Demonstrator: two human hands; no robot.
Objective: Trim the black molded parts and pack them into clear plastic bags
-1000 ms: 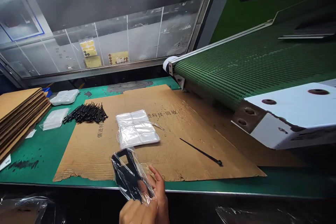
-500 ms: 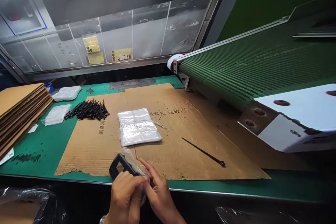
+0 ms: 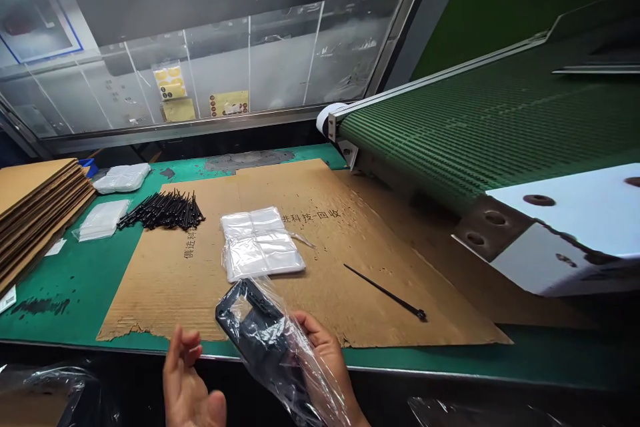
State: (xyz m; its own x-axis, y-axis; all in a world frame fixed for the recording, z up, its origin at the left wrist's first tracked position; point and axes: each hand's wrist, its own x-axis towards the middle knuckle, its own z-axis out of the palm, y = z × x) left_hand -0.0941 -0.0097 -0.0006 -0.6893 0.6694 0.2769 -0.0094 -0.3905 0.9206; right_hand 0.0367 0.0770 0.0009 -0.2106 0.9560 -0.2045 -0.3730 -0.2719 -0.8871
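A black plastic part with a square opening point(image 3: 260, 340) sits inside a clear plastic bag point(image 3: 320, 387), tilted over the near table edge. My right hand point(image 3: 325, 353) grips the bagged part from its right side. To the left, my left hand point(image 3: 189, 383) is raised with fingers apart and holds nothing. Just beyond the bagged part lies a stack of clear plastic bags point(image 3: 263, 247). One black cable tie point(image 3: 385, 291) rests on the cardboard sheet point(image 3: 165, 300) at right.
A pile of black cable ties point(image 3: 165, 210) lies at left, beside more bag stacks point(image 3: 103, 219). Stacked cardboard point(image 3: 40, 213) stands at the far left. A green conveyor belt point(image 3: 475, 120) with a white metal end point(image 3: 565, 227) overhangs the table's right side.
My left hand has let go and moved left, its fingers now apart. The black part now lies deeper in the clear bag, held by my right hand alone.
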